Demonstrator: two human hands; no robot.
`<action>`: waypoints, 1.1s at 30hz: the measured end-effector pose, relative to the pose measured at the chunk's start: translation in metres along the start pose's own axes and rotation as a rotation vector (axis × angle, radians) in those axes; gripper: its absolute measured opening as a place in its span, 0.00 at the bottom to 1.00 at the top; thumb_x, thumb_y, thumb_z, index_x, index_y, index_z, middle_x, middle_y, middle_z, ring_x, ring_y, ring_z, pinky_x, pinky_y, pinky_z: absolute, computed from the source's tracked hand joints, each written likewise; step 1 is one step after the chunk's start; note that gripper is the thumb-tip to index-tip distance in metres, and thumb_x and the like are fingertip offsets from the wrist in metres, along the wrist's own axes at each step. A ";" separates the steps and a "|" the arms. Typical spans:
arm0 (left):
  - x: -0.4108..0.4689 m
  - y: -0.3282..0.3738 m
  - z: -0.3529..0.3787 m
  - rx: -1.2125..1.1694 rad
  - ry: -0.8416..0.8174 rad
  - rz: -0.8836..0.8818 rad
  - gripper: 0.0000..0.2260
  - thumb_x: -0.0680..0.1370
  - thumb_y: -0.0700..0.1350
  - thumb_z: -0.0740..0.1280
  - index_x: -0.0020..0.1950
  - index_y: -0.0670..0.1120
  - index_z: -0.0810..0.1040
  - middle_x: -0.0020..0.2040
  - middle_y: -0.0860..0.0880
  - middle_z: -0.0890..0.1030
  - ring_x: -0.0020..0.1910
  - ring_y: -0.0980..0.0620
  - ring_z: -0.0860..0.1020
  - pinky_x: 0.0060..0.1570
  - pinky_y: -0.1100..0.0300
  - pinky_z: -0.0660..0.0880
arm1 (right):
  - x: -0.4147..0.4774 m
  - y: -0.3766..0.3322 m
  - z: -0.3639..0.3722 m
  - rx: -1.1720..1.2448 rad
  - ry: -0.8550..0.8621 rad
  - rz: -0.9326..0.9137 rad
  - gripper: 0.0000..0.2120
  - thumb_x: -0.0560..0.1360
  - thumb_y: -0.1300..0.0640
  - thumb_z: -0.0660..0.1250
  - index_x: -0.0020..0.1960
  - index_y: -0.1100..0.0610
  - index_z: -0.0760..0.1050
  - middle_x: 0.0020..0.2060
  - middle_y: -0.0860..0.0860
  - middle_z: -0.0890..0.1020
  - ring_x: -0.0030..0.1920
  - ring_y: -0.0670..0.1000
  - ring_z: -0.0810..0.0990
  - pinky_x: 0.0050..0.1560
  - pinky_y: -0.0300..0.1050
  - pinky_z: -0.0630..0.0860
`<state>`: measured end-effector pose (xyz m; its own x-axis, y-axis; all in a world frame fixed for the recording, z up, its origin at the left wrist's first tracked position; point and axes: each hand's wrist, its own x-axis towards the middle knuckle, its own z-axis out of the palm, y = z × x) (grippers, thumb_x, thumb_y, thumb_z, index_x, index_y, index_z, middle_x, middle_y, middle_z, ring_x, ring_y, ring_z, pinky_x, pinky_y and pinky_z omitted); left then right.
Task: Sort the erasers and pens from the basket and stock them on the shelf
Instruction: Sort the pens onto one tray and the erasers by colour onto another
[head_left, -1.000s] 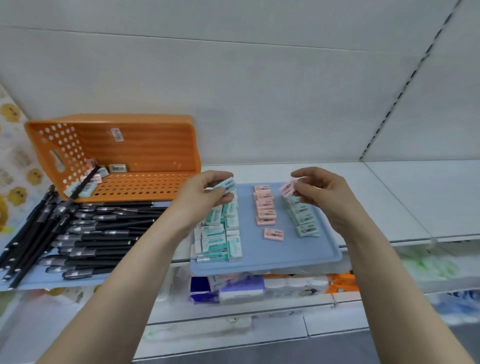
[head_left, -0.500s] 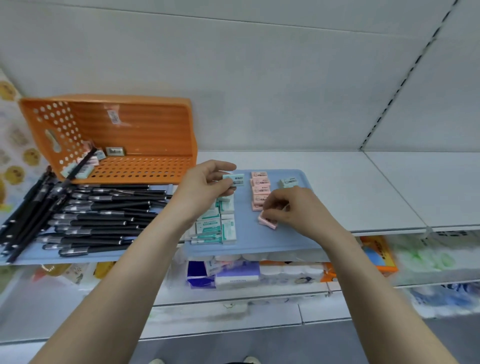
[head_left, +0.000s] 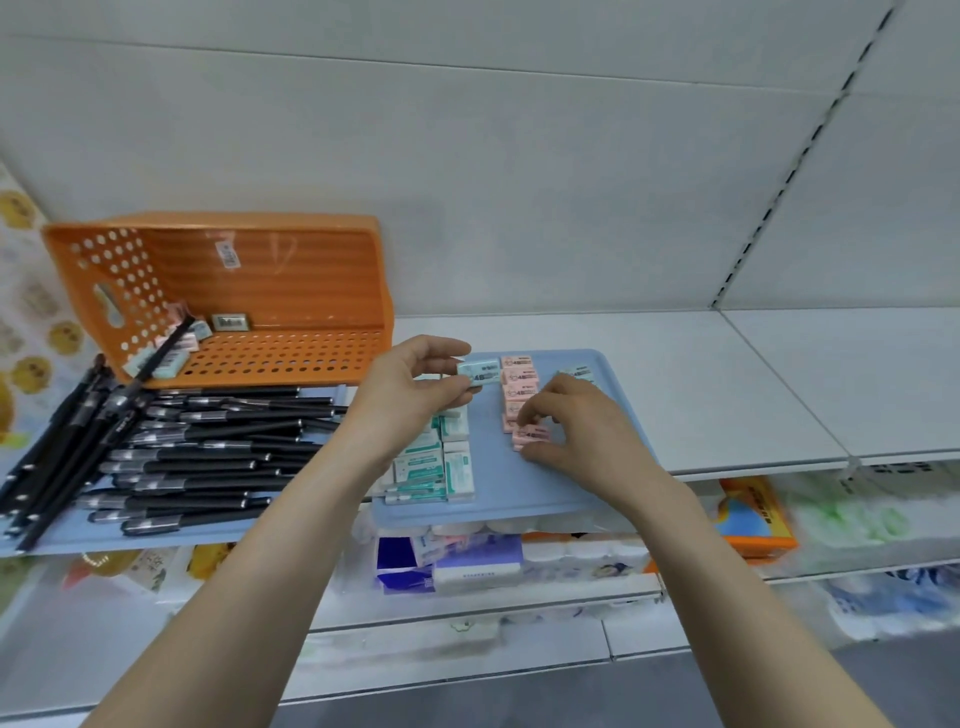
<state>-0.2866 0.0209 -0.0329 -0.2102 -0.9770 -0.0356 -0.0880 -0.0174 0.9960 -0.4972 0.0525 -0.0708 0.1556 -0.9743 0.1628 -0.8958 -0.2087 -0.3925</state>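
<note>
Two erasers are in your hands right now. Your left hand (head_left: 410, 389) pinches a blue eraser (head_left: 478, 371) between thumb and fingertips, lifted just above the tray (head_left: 519, 499) near its eleven o'clock corner. Your right hand (head_left: 582, 431) has thumb and fingertips closed on a pink eraser (head_left: 532, 434) lying on the tray at the six o'clock end of the pink row (head_left: 517, 384). These look like small, light, stiff blocks in paper sleeves, so I judge they need very little force. The sleeve is probably smooth and may slide on the rubber, so take hold across the long sides at the middle, not by one end. A drop should not harm them, but a knuckle bumping so light a block could scatter the row, so set each one down flat and lift your fingers straight up. You have green-and-white erasers (head_left: 436, 467) packed at the tray's eight o'clock, beside your left wrist, and a few more at one o'clock, partly hidden by your right hand. The basket (head_left: 291, 270) lies on its side at ten o'clock from the tray, with some erasers and one pen (head_left: 166, 348) in its corner. The pens (head_left: 208, 441) lie heaped at nine o'clock; they are long, slim and likely to roll, so grip each at mid-barrel.
</note>
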 end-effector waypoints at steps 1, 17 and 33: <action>0.000 -0.001 0.001 -0.003 -0.003 -0.002 0.11 0.75 0.34 0.70 0.55 0.47 0.80 0.53 0.45 0.79 0.43 0.50 0.85 0.53 0.58 0.80 | 0.000 0.002 -0.004 0.066 0.028 0.033 0.11 0.70 0.51 0.75 0.51 0.48 0.80 0.45 0.45 0.76 0.46 0.46 0.75 0.47 0.42 0.72; 0.023 -0.015 0.056 0.821 -0.122 0.311 0.13 0.76 0.43 0.69 0.60 0.52 0.79 0.59 0.52 0.77 0.57 0.53 0.75 0.58 0.60 0.70 | 0.011 0.064 -0.060 0.800 0.318 0.395 0.07 0.75 0.64 0.69 0.50 0.55 0.81 0.41 0.56 0.82 0.38 0.44 0.82 0.38 0.38 0.78; 0.040 -0.034 0.073 1.045 -0.155 0.335 0.14 0.79 0.46 0.64 0.65 0.49 0.76 0.63 0.51 0.74 0.61 0.48 0.71 0.58 0.58 0.66 | 0.079 0.087 -0.023 0.669 0.179 0.448 0.03 0.72 0.59 0.72 0.45 0.53 0.81 0.35 0.50 0.83 0.35 0.49 0.79 0.38 0.44 0.75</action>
<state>-0.3634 -0.0018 -0.0745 -0.4900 -0.8604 0.1400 -0.7670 0.5019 0.3997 -0.5729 -0.0405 -0.0712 -0.2767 -0.9608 -0.0176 -0.4111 0.1350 -0.9015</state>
